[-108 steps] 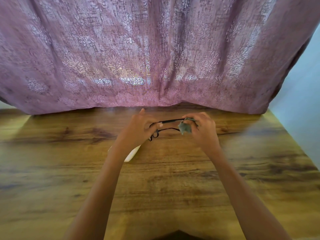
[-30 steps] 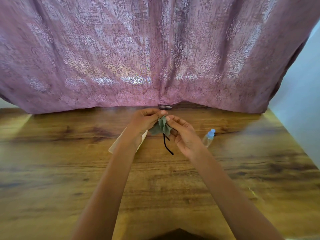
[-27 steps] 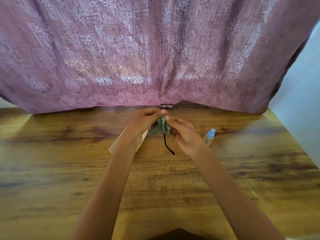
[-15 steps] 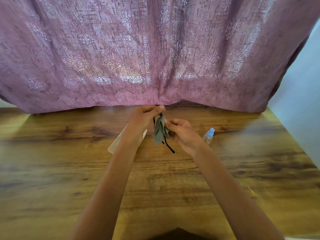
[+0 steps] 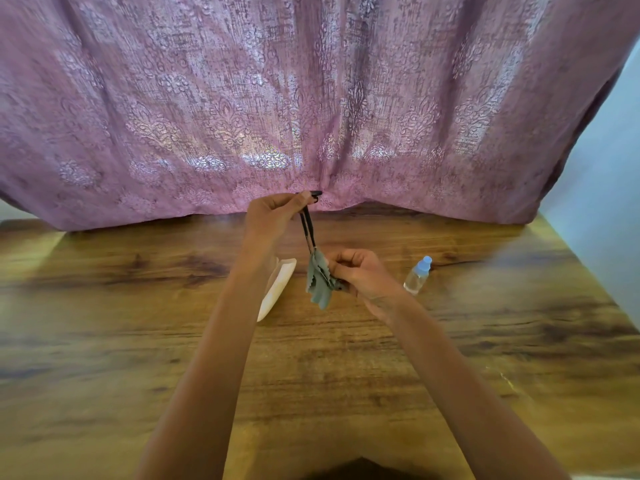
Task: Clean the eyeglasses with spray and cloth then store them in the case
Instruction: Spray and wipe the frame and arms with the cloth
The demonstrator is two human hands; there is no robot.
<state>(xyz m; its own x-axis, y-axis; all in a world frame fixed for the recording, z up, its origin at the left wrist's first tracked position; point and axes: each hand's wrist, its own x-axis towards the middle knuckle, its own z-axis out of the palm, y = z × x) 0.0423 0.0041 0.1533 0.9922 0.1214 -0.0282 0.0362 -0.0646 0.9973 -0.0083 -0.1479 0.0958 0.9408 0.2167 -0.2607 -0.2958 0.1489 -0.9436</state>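
My left hand (image 5: 273, 216) pinches the top of the black eyeglasses (image 5: 307, 226), which hang almost straight down above the table. My right hand (image 5: 360, 275) grips the grey-green cloth (image 5: 318, 282), wrapped around the lower end of the glasses. The cloth hides the frame's bottom part. A white case (image 5: 278, 289) lies on the wooden table (image 5: 138, 341), partly behind my left forearm. A small clear spray bottle (image 5: 417, 276) with a light blue cap stands just right of my right hand.
A mauve patterned curtain (image 5: 311, 98) hangs along the table's far edge. A pale wall (image 5: 609, 220) runs beside the table's right edge. A dark shape (image 5: 360, 469) shows at the bottom centre.
My left hand has lifted the glasses' top end up toward the curtain. My right hand has slid the cloth down along the frame, from near my left fingers to its lower end.
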